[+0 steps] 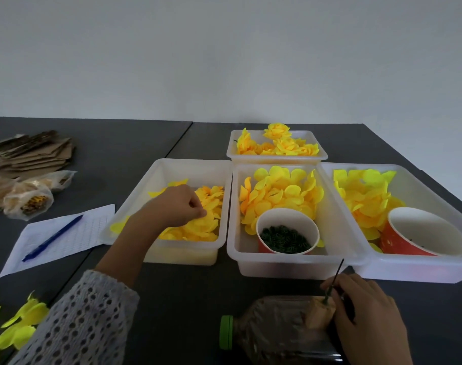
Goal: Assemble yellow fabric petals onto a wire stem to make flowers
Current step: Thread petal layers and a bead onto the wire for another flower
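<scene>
Left hand (pixel 181 205), curled, pinches yellow fabric petals (pixel 198 225) in the left translucent bin (pixel 187 167); fingertips hidden. Right hand (pixel 369 314), cut off at the table's (pixel 172 299) near edge, grips a thin wire stem (pixel 334 279) set in a wooden block (pixel 320 313).

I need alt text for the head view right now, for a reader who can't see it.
A person's left hand pinches at yellow petals in the leftmost white bin, while the right hand holds a thin wire stem upright near the table's front edge. Two more petal bins, each holding a paper cup, sit to the right, and a bin of finished flowers sits behind.
</scene>
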